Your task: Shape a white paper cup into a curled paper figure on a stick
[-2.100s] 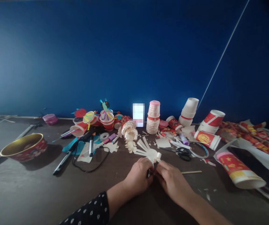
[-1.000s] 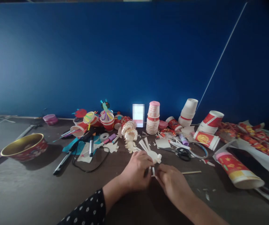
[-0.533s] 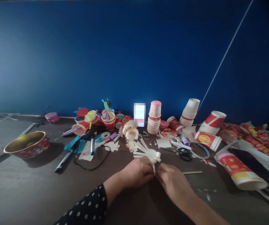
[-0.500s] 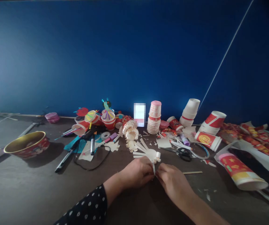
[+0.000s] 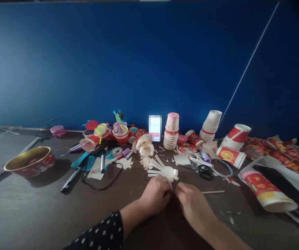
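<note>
On the table [image 5: 86, 211], well in from its far edge, the fringed white paper [image 5: 168, 171] lay partly curled, several strips left straight, with the left hand [image 5: 156, 194] and right hand [image 5: 192, 201] narrowed at its near side, their grip impossible to tell.

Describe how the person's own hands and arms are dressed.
The left hand is bare, with a black sleeve patterned in small whitish marks ending near the wrist. The right hand is bare too; no sleeve shows on its visible forearm.
</note>
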`<state>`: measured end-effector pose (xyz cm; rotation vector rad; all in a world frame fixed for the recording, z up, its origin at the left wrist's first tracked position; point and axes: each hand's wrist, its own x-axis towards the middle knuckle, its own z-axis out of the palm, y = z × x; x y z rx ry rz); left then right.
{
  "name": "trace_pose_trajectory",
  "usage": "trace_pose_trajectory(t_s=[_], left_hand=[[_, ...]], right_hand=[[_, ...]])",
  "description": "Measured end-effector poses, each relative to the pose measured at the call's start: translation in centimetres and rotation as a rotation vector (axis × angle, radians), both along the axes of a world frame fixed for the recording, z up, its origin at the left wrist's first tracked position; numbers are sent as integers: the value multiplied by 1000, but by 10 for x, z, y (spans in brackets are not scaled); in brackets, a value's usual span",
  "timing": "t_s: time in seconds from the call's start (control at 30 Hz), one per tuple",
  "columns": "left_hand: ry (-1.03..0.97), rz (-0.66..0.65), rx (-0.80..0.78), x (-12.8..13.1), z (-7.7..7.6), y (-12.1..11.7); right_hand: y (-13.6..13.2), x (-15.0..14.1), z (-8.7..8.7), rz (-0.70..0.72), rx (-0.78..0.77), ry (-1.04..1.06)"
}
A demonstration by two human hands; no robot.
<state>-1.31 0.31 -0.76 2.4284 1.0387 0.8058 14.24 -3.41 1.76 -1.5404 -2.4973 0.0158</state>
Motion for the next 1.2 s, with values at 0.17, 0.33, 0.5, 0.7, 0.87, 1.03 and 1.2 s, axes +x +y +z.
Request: trace_pose_trajectory(t_s=[0.17, 0.33, 0.5, 0.7, 0.87, 1.03, 1.2], left_hand=[[40, 25, -22, 1, 3, -3], [79, 42, -17, 2, 5, -4], [90, 45, -52, 1, 7, -3], [71, 26, -63, -2, 6, -2], [72, 42, -67, -4, 6, -1], [77, 83, -57, -3, 8, -2], [54, 117, -72, -2, 8, -2]], right_hand=[[-6, 0, 6, 23, -38, -89], [-7, 0, 7, 41, -22, -139], [-7, 1, 6, 49, 0, -136], [-6, 1, 3, 49, 46, -128], [-3, 0, -3, 63, 83, -131], [-3, 0, -5, 72, 114, -145], [-2, 1, -9, 79, 145, -138]])
